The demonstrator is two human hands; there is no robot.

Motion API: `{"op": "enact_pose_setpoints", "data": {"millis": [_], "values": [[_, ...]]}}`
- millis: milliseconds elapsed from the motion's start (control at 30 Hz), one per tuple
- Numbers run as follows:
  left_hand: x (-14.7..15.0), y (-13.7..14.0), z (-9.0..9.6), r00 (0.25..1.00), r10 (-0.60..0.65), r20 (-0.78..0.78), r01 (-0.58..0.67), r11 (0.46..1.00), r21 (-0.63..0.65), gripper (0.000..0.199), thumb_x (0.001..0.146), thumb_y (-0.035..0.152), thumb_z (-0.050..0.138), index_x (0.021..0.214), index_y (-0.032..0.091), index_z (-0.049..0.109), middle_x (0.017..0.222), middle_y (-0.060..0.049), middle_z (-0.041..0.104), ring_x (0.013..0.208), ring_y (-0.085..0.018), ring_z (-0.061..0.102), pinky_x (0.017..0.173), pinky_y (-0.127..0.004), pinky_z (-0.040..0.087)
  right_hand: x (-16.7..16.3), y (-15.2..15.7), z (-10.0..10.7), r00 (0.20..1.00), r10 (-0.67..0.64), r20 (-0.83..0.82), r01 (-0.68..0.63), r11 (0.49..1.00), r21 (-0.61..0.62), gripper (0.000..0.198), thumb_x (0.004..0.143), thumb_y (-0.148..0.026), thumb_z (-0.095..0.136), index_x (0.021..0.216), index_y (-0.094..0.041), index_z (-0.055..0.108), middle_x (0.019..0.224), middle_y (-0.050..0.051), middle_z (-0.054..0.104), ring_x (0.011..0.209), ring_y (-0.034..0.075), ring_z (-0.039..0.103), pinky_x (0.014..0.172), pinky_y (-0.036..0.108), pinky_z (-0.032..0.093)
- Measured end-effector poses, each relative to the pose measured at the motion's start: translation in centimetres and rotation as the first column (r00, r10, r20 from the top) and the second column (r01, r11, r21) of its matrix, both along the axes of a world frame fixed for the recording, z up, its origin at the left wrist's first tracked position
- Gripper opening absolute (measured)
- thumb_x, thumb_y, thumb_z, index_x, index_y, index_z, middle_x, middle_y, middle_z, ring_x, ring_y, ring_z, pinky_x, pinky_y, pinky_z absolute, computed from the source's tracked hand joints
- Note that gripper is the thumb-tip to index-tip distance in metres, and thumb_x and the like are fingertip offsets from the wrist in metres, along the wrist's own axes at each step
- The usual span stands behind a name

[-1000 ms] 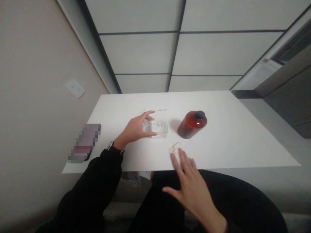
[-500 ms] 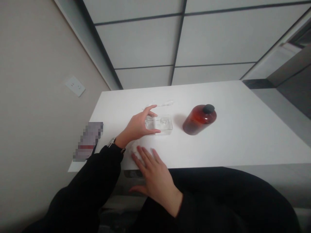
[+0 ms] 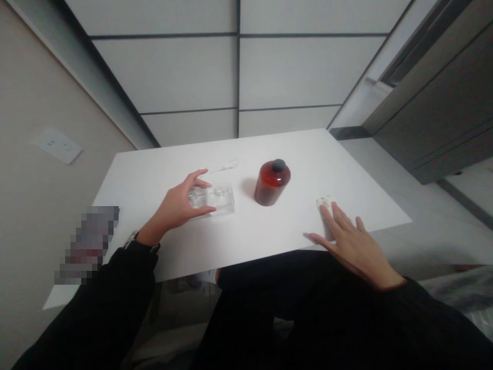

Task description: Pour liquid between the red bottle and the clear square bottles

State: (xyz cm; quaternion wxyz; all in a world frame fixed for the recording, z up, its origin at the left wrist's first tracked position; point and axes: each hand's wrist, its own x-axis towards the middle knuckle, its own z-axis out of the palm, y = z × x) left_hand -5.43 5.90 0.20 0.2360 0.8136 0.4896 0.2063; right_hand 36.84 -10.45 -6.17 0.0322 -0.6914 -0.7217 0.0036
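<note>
Resting the right hand point(image 3: 356, 249) on a small white wipe point(image 3: 323, 201), near the close edge of the white tabletop point(image 3: 269, 231) — spread out wide, palm down, only touching the wipe from above. Having a blocked-out flat thing point(image 3: 90, 239) over on the left, beside the left sleeve point(image 3: 115, 280). Holding a see-through box point(image 3: 222, 200) with the left hand point(image 3: 177, 204), curled like a C — thumb point(image 3: 202, 211) along the near side, fingers point(image 3: 196, 176) around the back. Seeing a red-brown bottle point(image 3: 271, 186) upright to the right of the box, apart from it. Behind the box, seeing a thin clear thing point(image 3: 230, 165) lying down. Farther back, facing big white panels point(image 3: 288, 72) with dark lines.
</note>
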Motion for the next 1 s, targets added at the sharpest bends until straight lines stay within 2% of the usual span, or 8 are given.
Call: {"op": "enact_pose_setpoints", "data": {"millis": [100, 200, 300, 467, 633, 767, 900, 1000], "values": [[0.0, 0.1, 0.1, 1.000, 0.010, -0.013, -0.010, 1.000, 0.001, 0.099, 0.075, 0.064, 0.081, 0.156, 0.023, 0.041, 0.132, -0.011, 0.074, 0.130, -0.036, 0.065, 0.117, -0.054, 0.045, 2.7, 1.3, 0.7, 0.995, -0.095, -0.008, 0.095, 0.995, -0.023, 0.090, 0.103, -0.075, 0.027, 0.172, -0.019, 0.016, 0.173, 0.027, 0.026, 0.157, 0.049, 0.033, 0.116, 0.078, 0.034], [0.0, 0.2, 0.1, 1.000, 0.017, -0.016, -0.018, 1.000, -0.007, 0.102, 0.074, 0.065, 0.081, 0.156, 0.021, 0.041, 0.132, -0.013, 0.073, 0.132, -0.037, 0.064, 0.118, -0.055, 0.044, 1.1, 0.9, 1.0, 0.993, -0.114, -0.004, 0.115, 0.993, 0.039, 0.089, 0.103, -0.074, 0.032, 0.170, -0.017, 0.023, 0.177, 0.024, 0.016, 0.161, 0.051, 0.020, 0.117, 0.078, 0.034], [0.0, 0.1, 0.1, 1.000, 0.017, -0.024, -0.018, 0.999, -0.029, 0.101, 0.074, 0.063, 0.082, 0.156, 0.022, 0.040, 0.133, -0.012, 0.073, 0.130, -0.036, 0.065, 0.117, -0.054, 0.046, -4.1, -1.3, 0.4, 0.999, 0.024, -0.029, -0.021, 0.995, 0.101, 0.087, 0.102, -0.074, 0.035, 0.171, -0.023, 0.021, 0.178, 0.018, 0.017, 0.162, 0.047, 0.019, 0.120, 0.075, 0.032], [-0.1, 0.1, -0.1, 1.000, 0.009, -0.020, -0.010, 1.000, -0.021, 0.098, 0.075, 0.063, 0.082, 0.155, 0.023, 0.041, 0.133, -0.011, 0.073, 0.125, -0.034, 0.068, 0.114, -0.050, 0.049, -13.6, -3.9, -1.1, 0.970, 0.125, -0.211, -0.101, 0.987, 0.122, 0.122, 0.087, -0.088, 0.047, 0.172, -0.016, -0.002, 0.174, 0.022, 0.026, 0.162, 0.046, 0.022, 0.121, 0.074, 0.034], [-0.3, 0.2, -0.2, 1.000, -0.021, -0.021, 0.021, 1.000, 0.018, 0.099, 0.075, 0.069, 0.081, 0.154, 0.024, 0.042, 0.131, -0.011, 0.074, 0.122, -0.033, 0.070, 0.112, -0.048, 0.052, -21.4, -2.9, 0.0, 0.890, 0.257, -0.377, -0.270, 0.963, 0.018, 0.135, 0.070, -0.094, 0.064, 0.170, -0.012, 0.022, 0.175, 0.023, 0.017, 0.162, 0.048, 0.017, 0.124, 0.072, 0.033], [-0.3, 0.2, -0.1, 0.999, -0.031, -0.031, 0.032, 0.999, 0.018, 0.098, 0.076, 0.066, 0.081, 0.154, 0.023, 0.042, 0.131, -0.011, 0.073, 0.122, -0.033, 0.070, 0.111, -0.048, 0.053, -26.4, -2.3, 1.9, 0.710, 0.444, -0.547, -0.531, 0.847, -0.002, 0.109, 0.087, -0.090, 0.049, 0.167, -0.017, 0.032, 0.177, 0.012, 0.019, 0.164, 0.035, 0.018, 0.132, 0.055, 0.029], [-0.3, 0.3, -0.1, 0.999, -0.026, -0.039, 0.027, 0.999, 0.031, 0.098, 0.076, 0.065, 0.082, 0.155, 0.024, 0.041, 0.130, -0.011, 0.073, 0.123, -0.033, 0.069, 0.112, -0.049, 0.052, -26.1, -1.4, 2.3, 0.631, 0.519, -0.577, -0.622, 0.783, 0.025, 0.097, 0.093, -0.082, 0.049, 0.166, -0.021, 0.035, 0.177, 0.005, 0.022, 0.165, 0.028, 0.020, 0.133, 0.046, 0.028], [-0.3, 0.3, -0.2, 0.999, -0.031, -0.037, 0.032, 0.999, 0.023, 0.099, 0.075, 0.065, 0.082, 0.155, 0.024, 0.041, 0.130, -0.010, 0.073, 0.121, -0.033, 0.070, 0.110, -0.048, 0.054, -21.1, -0.6, 1.2, 0.728, 0.473, -0.497, -0.544, 0.839, 0.002, 0.104, 0.084, -0.084, 0.061, 0.167, -0.027, 0.035, 0.177, 0.006, 0.024, 0.163, 0.032, 0.027, 0.129, 0.052, 0.036]]}}
